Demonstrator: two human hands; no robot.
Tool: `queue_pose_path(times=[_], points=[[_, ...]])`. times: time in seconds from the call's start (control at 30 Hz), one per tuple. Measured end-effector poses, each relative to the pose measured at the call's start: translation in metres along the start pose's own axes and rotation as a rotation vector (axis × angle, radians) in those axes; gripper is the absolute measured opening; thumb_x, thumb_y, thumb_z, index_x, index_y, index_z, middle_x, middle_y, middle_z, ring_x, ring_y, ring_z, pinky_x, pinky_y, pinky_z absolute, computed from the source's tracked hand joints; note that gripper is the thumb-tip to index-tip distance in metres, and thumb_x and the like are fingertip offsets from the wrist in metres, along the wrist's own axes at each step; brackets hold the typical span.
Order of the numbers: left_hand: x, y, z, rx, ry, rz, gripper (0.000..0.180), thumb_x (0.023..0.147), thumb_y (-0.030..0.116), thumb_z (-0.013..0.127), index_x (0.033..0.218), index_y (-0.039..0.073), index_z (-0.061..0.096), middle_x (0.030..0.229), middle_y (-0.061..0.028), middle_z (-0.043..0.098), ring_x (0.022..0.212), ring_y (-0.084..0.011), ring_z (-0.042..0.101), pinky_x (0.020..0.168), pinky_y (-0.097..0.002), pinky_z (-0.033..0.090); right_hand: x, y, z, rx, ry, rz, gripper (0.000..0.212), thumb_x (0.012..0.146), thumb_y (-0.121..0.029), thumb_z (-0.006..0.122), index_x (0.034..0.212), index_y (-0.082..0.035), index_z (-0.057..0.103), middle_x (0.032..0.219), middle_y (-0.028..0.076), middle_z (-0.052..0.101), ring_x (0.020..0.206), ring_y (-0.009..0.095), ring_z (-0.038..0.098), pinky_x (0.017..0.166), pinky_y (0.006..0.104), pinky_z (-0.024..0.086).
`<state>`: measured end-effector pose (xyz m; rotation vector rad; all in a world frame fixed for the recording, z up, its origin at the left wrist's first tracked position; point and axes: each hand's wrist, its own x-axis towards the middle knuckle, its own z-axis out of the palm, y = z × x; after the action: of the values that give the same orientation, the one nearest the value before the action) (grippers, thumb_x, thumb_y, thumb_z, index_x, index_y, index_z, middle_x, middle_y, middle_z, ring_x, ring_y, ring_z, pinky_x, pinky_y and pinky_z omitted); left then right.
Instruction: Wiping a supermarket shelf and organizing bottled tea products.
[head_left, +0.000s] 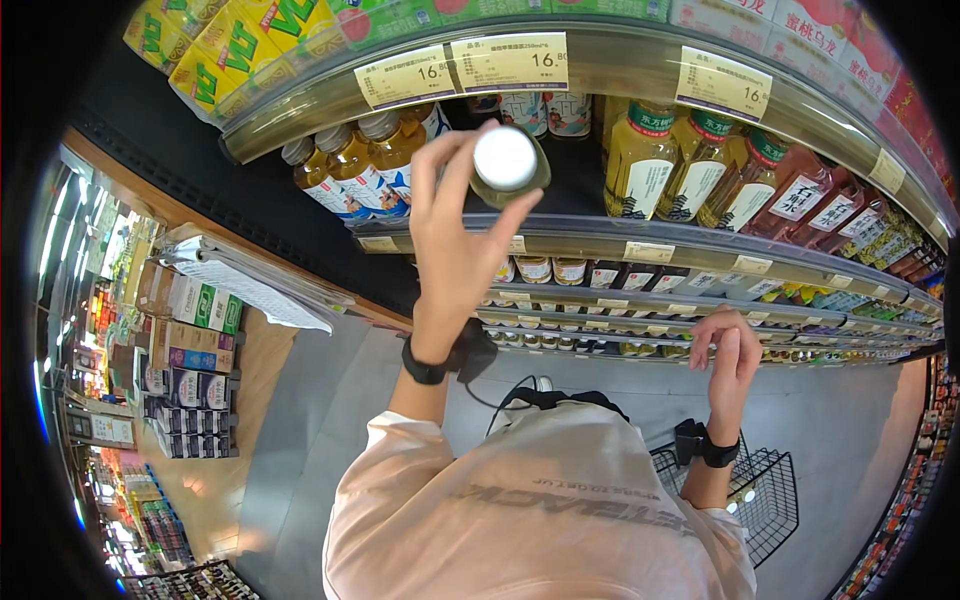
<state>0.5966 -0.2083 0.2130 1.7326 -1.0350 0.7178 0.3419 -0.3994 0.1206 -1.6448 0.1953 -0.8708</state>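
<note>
Pale T-shirt [540, 490] takes up the bottom of the view, closest to the camera, with both arms reaching out past it toward a store shelf [590, 246]. Left hand [455, 205] has a white-capped bottle [505, 160], fingers curved round the far left side and thumb along the near right, so they're spread only about as wide as the bottle. It's cap-up over the shelf, in the gap between amber bottles with grey caps [345, 165] on the left and green-capped yellowish bottles [645, 165] on the right. Honestly can't tell if its base touches the shelf, since the cap and hand cover most of it. Right hand [728, 350] is off to the right, fingers loosely half-curled with nothing visible in them, nearest the lower shelves [640, 308]. Black wire basket [775, 495] shows below that forearm, and yellow cartons [235, 55] sit up top left.
</note>
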Motion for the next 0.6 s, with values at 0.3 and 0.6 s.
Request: queue_pose_path(times=[0.3,0.6], points=[[0.016,-0.042,0.023,-0.194,-0.053,-0.131,0.078,0.080,0.006,0.086,0.145,-0.002,0.045,0.130,-0.0221,0.055,0.110,-0.0352,0.064,0.088,-0.0432,0.057,-0.016,0.006,-0.017,-0.031,0.035,0.033,0.041,0.111,-0.027,0.044,0.091,0.000,0.067,0.067,0.002,0.056,0.053,0.007,0.052,0.049,0.0233,0.035],[0.042,-0.035,0.021,0.478,-0.133,0.114,0.063,0.077,0.009,0.084,0.133,0.000,0.059,0.130,-0.0324,0.056,0.118,-0.0533,0.051,0.099,-0.0555,0.044,-0.024,0.012,-0.024,0.024,0.108,0.081,0.043,0.112,-0.029,0.044,0.091,0.001,0.066,0.067,0.003,0.056,0.053,0.008,0.053,0.048,0.0230,0.036]])
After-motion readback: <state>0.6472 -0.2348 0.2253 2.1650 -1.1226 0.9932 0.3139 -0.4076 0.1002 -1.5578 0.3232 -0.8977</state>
